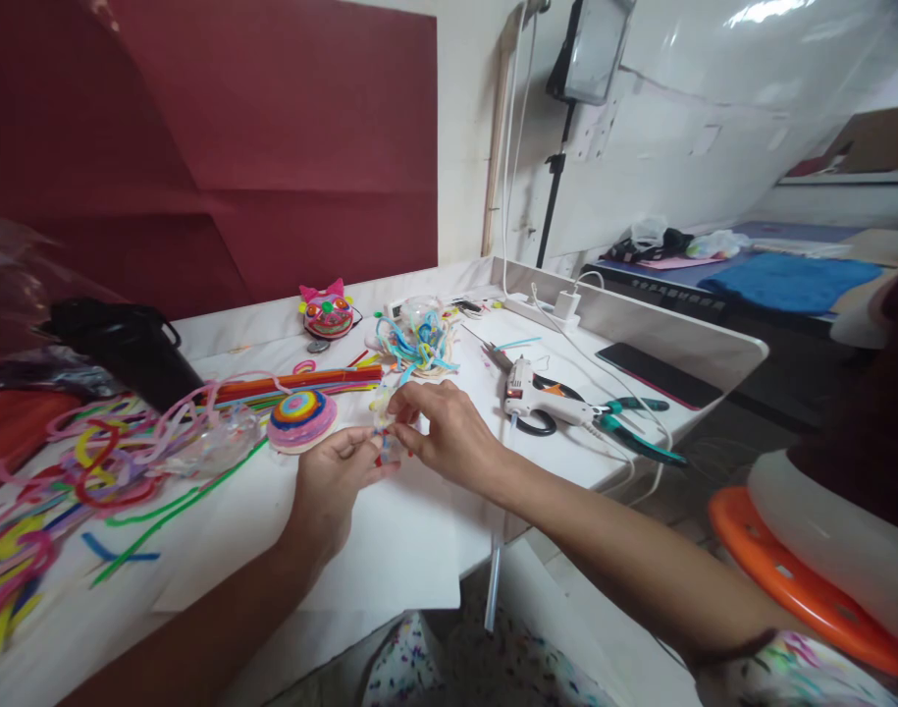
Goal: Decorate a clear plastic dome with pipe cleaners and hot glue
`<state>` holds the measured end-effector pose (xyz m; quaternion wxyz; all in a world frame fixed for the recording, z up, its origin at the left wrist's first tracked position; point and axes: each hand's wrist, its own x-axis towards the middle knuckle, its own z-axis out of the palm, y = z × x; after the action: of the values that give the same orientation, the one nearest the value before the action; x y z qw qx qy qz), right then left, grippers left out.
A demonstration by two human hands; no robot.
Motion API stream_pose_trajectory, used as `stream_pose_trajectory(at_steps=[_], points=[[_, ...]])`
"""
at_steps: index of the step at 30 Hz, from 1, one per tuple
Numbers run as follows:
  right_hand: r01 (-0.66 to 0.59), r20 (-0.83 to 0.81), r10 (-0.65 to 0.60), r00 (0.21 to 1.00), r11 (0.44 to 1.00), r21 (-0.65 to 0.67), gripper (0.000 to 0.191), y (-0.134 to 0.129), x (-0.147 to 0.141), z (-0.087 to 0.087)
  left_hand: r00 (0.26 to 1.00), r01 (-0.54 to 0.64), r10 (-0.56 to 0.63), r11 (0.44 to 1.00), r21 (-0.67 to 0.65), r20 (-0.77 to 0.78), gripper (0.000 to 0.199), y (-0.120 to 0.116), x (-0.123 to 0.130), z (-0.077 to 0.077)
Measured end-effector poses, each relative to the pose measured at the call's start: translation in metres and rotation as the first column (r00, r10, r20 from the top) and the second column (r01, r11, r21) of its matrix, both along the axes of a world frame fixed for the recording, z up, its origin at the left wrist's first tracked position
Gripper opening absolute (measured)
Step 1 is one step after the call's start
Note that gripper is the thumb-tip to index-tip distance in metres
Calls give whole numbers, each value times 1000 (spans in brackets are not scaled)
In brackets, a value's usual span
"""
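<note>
My left hand (335,476) and right hand (449,430) pinch a small colourful piece (385,444) between them; a striped dome (301,420) sits just beyond the left, a glue gun (523,389) right of the other.

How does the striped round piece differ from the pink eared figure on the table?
The striped round piece shows coloured rings; the pink eared figure has eyes instead. The round piece has a curved outline, whereas two pointed ears top the figure. The round piece lies beside the left hand; the figure sits farther back. Both are multicoloured, rest on the table and are not held.
</note>
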<state>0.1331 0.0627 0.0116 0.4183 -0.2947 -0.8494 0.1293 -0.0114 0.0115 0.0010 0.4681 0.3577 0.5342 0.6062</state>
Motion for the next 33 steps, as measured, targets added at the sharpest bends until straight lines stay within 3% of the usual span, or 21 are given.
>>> stream_pose_trajectory(at_steps=[8, 13, 15, 20, 25, 28, 31, 33], points=[[44, 119, -35, 992, 996, -74, 24, -1, -4, 12, 999, -40, 40, 999, -28, -7, 25, -3, 4, 2], [58, 188, -60, 980, 998, 15, 22, 0, -6, 19, 1000, -3, 3, 1000, -4, -4, 24, -1, 0, 1], [22, 107, -24, 994, 999, 23, 19, 1, -5, 16, 999, 39, -39, 999, 3, 27, 26, 1, -3, 0], [-60, -252, 30, 967, 992, -114, 11, 1, 3, 3, 985, 82, -88, 996, 45, 148, 22, 3, -9, 0], [45, -286, -75, 955, 993, -111, 9, -2, 12, -8, 953, 76, -92, 995, 65, 288, 13, 4, -8, 2], [54, -303, -108, 947, 982, -181, 22, -1, 16, -16, 926, 61, -81, 996, 67, 368, 6, 5, -8, 5], [17, -381, -205, 902, 897, -442, 40, 1, 16, -20, 901, 12, -42, 997, 71, 432, 14, 6, -7, 11], [-67, -431, -294, 853, 758, -649, 44, 3, 14, -19, 881, -22, -15, 997, 72, 473, 20, 6, -7, 15]])
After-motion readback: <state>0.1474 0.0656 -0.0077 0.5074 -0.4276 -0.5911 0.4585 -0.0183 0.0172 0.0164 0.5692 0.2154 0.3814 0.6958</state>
